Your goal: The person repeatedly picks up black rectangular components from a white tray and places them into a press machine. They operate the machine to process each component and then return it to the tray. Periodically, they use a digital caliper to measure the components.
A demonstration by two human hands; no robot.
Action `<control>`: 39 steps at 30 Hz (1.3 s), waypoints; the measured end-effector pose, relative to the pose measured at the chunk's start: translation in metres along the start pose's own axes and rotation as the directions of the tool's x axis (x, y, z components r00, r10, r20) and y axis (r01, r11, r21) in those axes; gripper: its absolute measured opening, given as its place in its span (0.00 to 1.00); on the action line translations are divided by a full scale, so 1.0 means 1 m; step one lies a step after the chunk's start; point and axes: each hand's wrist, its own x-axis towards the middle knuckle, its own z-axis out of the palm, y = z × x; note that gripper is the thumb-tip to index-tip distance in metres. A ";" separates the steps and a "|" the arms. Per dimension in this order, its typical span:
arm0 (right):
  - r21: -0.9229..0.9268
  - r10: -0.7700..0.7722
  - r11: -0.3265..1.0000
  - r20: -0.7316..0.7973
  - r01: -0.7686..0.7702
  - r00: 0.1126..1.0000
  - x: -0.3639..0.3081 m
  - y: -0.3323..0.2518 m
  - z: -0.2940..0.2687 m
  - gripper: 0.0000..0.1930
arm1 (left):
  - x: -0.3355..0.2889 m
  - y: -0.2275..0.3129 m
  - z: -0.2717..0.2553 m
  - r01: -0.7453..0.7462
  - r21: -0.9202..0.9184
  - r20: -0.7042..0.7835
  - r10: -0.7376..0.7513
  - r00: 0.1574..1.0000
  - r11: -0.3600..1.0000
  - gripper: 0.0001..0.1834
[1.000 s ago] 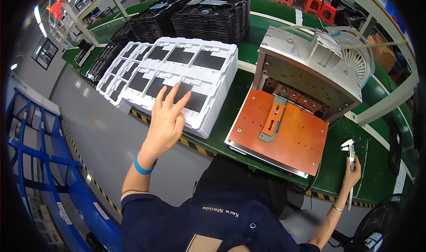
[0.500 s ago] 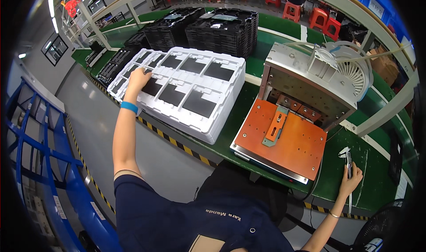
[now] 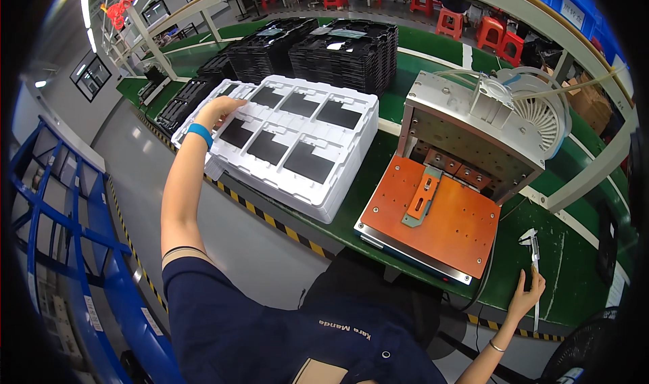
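Note:
My left hand (image 3: pixel 222 109) is over the left part of the stacked white plastic trays (image 3: pixel 323 197). Its fingers stretch rightward at the tray's surface, and I see nothing held in them. Flat black pieces (image 3: pixel 269 147) lie in the tray's pockets; the hand partly covers those at the left. At the bench's right edge my right hand (image 3: pixel 529 295) has thumb and fingers apart. A fingertip is up against a caliper (image 3: pixel 534 247) lying on the green bench; whether it touches is unclear. Between my hands stands a metal press fixture with an orange plate (image 3: pixel 451 225).
An orange-and-green jig piece (image 3: pixel 422 198) lies on the orange plate. Tall stacks of black trays (image 3: pixel 346 54) stand behind the white ones. A grey metal frame (image 3: pixel 581 164) rises at the right, with a black fan (image 3: pixel 583 340) below it. Blue racks (image 3: pixel 81 242) stand on the left.
My left hand has moved rightward across the white trays. My right hand has let go of the caliper and drawn back slightly toward me; the caliper stays on the bench.

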 end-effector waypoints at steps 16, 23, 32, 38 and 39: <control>0.000 0.074 0.997 0.050 -0.074 0.996 0.001 0.003 0.004 0.12 | -0.042 0.025 -0.041 0.106 -0.785 0.281 0.199 0.939 0.610 0.19; 0.002 0.070 0.998 0.058 -0.071 0.996 0.003 0.003 0.004 0.12 | -0.031 -0.076 -0.075 0.077 -0.960 0.176 0.367 0.914 0.270 0.16; -0.010 0.082 0.997 0.070 -0.082 0.994 0.000 0.012 0.001 0.12 | 0.033 -0.292 -0.033 -0.137 -0.982 -0.139 0.010 0.990 -0.128 0.21; 0.050 0.079 0.995 0.076 -0.083 0.994 0.001 0.015 0.015 0.12 | 0.096 -0.328 -0.002 -0.439 -0.897 -0.389 -0.381 0.839 -0.050 0.25; 0.043 0.080 0.996 0.070 -0.083 0.994 0.002 0.014 0.013 0.12 | 0.102 -0.324 0.010 -0.489 -0.871 -0.448 -0.475 0.757 0.042 0.24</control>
